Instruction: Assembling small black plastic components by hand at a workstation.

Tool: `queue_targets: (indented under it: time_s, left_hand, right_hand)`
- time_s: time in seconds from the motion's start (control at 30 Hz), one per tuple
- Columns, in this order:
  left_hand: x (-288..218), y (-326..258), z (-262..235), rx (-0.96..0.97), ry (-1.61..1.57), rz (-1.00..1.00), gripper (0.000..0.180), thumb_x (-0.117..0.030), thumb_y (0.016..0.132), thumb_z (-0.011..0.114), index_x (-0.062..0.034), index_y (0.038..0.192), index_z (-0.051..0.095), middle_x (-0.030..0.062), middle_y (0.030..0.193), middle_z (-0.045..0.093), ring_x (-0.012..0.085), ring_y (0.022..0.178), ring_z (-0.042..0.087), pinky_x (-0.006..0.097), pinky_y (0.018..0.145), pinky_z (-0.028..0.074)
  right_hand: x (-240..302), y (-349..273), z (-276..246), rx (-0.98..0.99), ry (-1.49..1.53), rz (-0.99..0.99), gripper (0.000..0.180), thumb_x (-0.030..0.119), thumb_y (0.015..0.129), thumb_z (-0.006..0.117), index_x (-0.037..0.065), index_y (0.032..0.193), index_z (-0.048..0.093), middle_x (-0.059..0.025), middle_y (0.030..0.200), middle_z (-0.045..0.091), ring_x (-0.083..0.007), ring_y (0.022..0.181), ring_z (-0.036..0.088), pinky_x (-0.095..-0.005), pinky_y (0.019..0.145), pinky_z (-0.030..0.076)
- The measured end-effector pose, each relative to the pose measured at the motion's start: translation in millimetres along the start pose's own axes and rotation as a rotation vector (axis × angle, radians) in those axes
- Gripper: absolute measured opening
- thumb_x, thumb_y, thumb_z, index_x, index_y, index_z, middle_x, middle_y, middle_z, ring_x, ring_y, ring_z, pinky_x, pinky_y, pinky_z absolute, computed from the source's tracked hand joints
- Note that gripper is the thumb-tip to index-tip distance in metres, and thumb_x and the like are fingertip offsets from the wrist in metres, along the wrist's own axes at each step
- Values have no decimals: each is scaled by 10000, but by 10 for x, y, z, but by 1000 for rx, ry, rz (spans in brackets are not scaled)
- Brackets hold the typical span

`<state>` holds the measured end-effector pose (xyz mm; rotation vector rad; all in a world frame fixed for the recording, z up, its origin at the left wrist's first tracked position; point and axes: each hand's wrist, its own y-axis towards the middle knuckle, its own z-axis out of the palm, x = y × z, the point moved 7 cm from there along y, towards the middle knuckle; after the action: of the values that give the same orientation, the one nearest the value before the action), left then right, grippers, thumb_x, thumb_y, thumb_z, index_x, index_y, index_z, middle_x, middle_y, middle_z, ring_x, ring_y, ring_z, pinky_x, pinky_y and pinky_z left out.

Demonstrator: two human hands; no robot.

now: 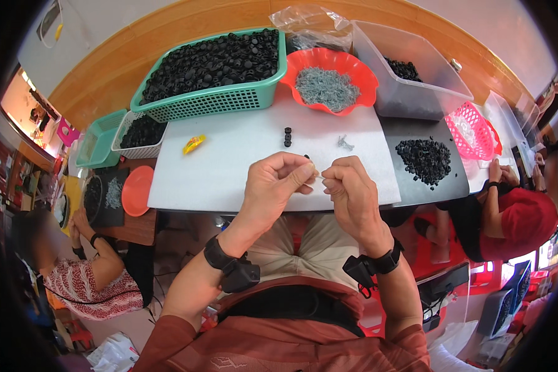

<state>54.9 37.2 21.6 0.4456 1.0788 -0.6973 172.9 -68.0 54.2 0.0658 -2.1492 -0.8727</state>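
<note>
Over the near part of a white mat [211,167], my left hand [278,181] is closed in a pinch. A small black piece [307,157] peeks out just beyond its index finger; whether it is held or lies on the mat I cannot tell. My right hand [353,191] is pinched close beside the left, its fingertips nearly meeting the left ones. What it holds, if anything, is too small to make out. Beyond my hands, small black round parts [287,137] lie in a short row, and a little pile of silvery screws [345,144] lies to their right.
Behind the mat stand a green basket [211,99] of black parts, a red scalloped bowl [369,84] of screws and a clear bin [415,93]. Loose black parts [424,160] lie at right. A yellow wrapper [193,144] lies at left. People work on both sides.
</note>
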Motion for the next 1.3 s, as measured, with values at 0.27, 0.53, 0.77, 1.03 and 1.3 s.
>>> queue_targets:
  time_s: [0.27, 0.53, 0.77, 1.03, 1.3]
  left_hand:
    - [-235, 184, -1, -54, 1292, 630, 245, -78, 862, 755, -44, 1104, 734, 118, 1000, 745, 287, 950, 677, 383, 807, 553]
    - [-104, 346, 1, 39, 1362, 598, 156, -116, 877, 735, -64, 1022, 760, 95, 998, 746, 304, 967, 666, 401, 850, 540]
    - [-133, 278, 32, 90, 1301, 593, 142, -105, 895, 726, -56, 1024, 759, 97, 991, 729, 302, 928, 678, 386, 823, 549]
    - [-219, 162, 151, 216, 950, 351, 173, -97, 943, 709, -6, 1088, 730, 111, 997, 730, 217, 875, 700, 314, 790, 550]
    - [29, 207, 37, 201, 375, 85, 144, -19, 949, 721, 42, 1076, 693, 126, 1078, 752, 134, 928, 708, 287, 833, 602]
  right_hand:
    - [-159, -34, -62, -45, 60, 58, 100, -29, 966, 642, 1, 1057, 613, -165, 1009, 614, -309, 770, 633, -372, 676, 530]
    - [-240, -96, -84, -50, 95, 139, 49, 23, 1001, 630, 0, 1043, 621, -147, 996, 608, -271, 764, 611, -347, 686, 514]
    - [-267, -99, -66, -53, 110, 138, 41, 23, 1003, 627, -1, 1035, 621, -143, 982, 604, -262, 776, 604, -341, 697, 505]
    - [-273, -60, -29, -72, 189, 147, 19, 18, 1014, 615, 0, 1014, 616, -111, 965, 585, -194, 741, 576, -314, 653, 489]
    - [-294, -85, 46, -74, 297, 196, 56, 37, 1044, 590, 5, 1004, 612, -73, 973, 574, -114, 682, 563, -261, 600, 493]
